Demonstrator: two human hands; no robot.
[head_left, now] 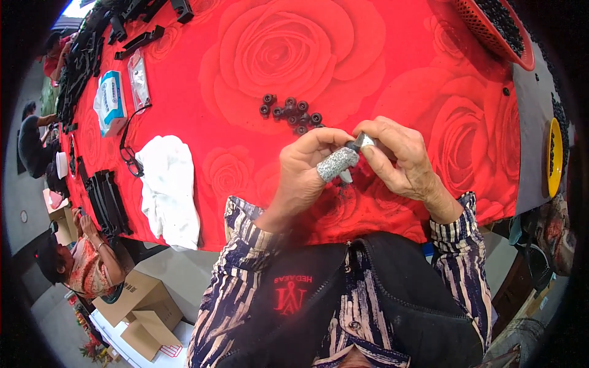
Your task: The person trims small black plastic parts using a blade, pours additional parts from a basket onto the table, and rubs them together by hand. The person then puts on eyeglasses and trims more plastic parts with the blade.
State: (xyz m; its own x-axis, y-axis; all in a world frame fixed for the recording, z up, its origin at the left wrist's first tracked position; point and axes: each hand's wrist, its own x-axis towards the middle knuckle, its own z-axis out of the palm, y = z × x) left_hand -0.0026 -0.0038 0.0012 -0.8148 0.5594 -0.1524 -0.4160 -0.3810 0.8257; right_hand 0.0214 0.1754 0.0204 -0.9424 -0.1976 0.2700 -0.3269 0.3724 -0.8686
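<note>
Both of my hands meet above the red rose-patterned cloth. My left hand is closed in a pinch on a small black part, and a speckled grey wrap covers one of its fingers. My right hand is closed too, thumb and fingertips pressed on a small silvery piece that touches the black part; its exact kind does not show. Just beyond my left hand lies a loose cluster of small black ring-ended parts. Dark crumbs are scattered on the cloth below my fingers.
A red basket of black pieces stands far right, a yellow tray below it. On the left lie a white cloth, glasses, a tissue pack and long black parts. Other people work beyond the left edge.
</note>
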